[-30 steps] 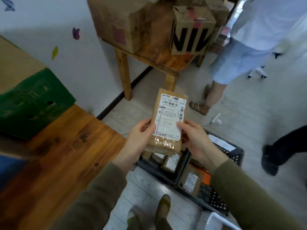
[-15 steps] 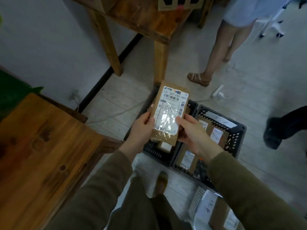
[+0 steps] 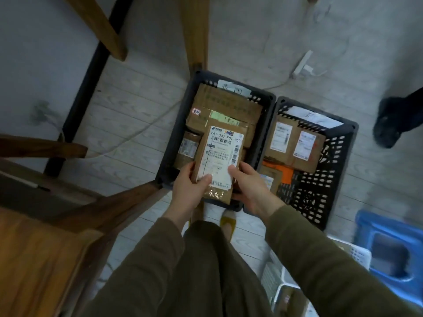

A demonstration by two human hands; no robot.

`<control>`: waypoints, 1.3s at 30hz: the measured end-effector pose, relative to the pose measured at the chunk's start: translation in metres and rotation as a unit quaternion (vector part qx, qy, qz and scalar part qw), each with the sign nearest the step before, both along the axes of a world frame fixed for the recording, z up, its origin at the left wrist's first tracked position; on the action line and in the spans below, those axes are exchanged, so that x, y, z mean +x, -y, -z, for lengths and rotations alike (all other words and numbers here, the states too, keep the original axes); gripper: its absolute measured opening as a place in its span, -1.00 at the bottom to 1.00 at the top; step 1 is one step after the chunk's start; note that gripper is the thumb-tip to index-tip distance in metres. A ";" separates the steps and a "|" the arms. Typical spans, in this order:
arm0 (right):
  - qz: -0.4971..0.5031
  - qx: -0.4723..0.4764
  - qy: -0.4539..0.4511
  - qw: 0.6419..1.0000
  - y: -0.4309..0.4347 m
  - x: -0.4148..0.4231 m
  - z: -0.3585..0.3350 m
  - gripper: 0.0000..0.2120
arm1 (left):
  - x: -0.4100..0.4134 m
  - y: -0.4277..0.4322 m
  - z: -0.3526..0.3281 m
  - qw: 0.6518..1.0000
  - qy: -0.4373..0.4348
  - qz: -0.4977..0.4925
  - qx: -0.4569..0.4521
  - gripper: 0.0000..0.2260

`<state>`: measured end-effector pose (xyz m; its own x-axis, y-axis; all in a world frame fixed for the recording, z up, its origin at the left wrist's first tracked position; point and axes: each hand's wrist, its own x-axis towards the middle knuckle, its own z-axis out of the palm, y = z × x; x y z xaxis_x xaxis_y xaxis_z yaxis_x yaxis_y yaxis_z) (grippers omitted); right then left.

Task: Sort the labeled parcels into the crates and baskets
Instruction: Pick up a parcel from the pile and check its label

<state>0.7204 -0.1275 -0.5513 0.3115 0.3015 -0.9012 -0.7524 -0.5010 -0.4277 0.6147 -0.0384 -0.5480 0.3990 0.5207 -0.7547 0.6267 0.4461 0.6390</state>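
Looking down from the head camera, both hands hold one flat brown parcel (image 3: 219,161) by its near end, label face up. The left hand (image 3: 190,191) grips the lower left edge with its thumb across the white label. The right hand (image 3: 249,191) does the same on the lower right edge, fingers curled underneath. The parcel hangs over the left dark crate (image 3: 176,124), above other brown parcels already lying in it. Whether it touches them cannot be told. A handwritten paper tag (image 3: 231,89) sits on that crate's far rim. The right dark crate (image 3: 343,156), touching the first along one side, carries its own tag and holds several labeled parcels over an orange one. A white basket (image 3: 357,255) shows at lower right beside a blue plastic stool (image 3: 389,248).

The step in hand looks like matching the label to a crate tag. If the left crate is right, the next move calls for lowering the parcel flat onto the pile and releasing both thumbs together. Otherwise it must be carried sideways over the shared rim.
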 end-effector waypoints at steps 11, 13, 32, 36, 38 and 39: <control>0.046 -0.057 -0.093 0.993 -0.020 -0.016 0.151 -0.75 | 0.002 -0.012 0.139 0.974 -0.094 -0.159 -0.129 -0.67; 0.039 -0.050 -0.098 0.993 -0.028 -0.017 0.178 -0.74 | 0.003 -0.018 0.167 0.968 -0.093 -0.189 -0.135 -0.65; 0.009 -0.035 -0.030 0.999 -0.097 -0.031 0.297 -0.83 | -0.002 -0.053 0.291 0.910 -0.085 -0.402 -0.049 -0.63; 0.009 -0.041 -0.037 0.998 -0.108 -0.031 0.301 -0.81 | 0.002 -0.059 0.295 0.889 -0.118 -0.438 -0.063 -0.54; 0.009 -0.046 -0.036 0.998 -0.113 -0.028 0.303 -0.82 | 0.007 -0.061 0.299 0.885 -0.139 -0.441 -0.057 -0.50; 0.007 -0.049 -0.036 0.998 -0.115 -0.028 0.304 -0.82 | 0.008 -0.062 0.301 0.882 -0.143 -0.446 -0.055 -0.48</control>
<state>0.6920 -0.0128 -0.8557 0.2479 0.2070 -0.9464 -0.7867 -0.5271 -0.3213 0.6231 0.0240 -0.8493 -0.3474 0.4485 -0.8235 0.1238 0.8924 0.4338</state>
